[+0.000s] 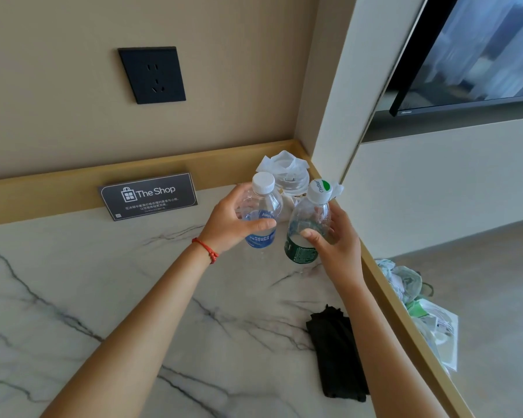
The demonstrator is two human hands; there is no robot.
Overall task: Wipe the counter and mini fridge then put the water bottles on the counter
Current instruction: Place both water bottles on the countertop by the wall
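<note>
The left hand (pixel 230 220) is gripping a clear water bottle with a blue label (pixel 261 212), fingers wrapped around its far side and the thumb pressing across the label on the near side. The right hand (pixel 334 239) is clasping a second water bottle with a dark green label (pixel 307 226), the thumb lying across its middle and the fingers curling behind it. Both bottles are standing nearly upright and just beside each other, white caps on, over the far right part of the marble counter (pixel 103 282); whether their bases are touching the stone is hard to tell. A red string bracelet (pixel 206 248) is circling the left wrist.

Just behind the bottles, in the far right corner of the counter, crumpled white wrapping (pixel 284 167) is lying against the gold-coloured edging. To the left of it, a dark "The Shop" sign (pixel 148 196) is leaning against the same edging at the back. Above that sign, a black wall socket (pixel 152 74) is sitting in the beige wall. On the near right of the counter, a folded black cloth (pixel 335 354) is lying flat, well apart from the bottles. Beyond the counter's right edge, a heap of white and green litter (pixel 414 300) is showing lower down. A television (pixel 471 52) is hanging at the upper right.
</note>
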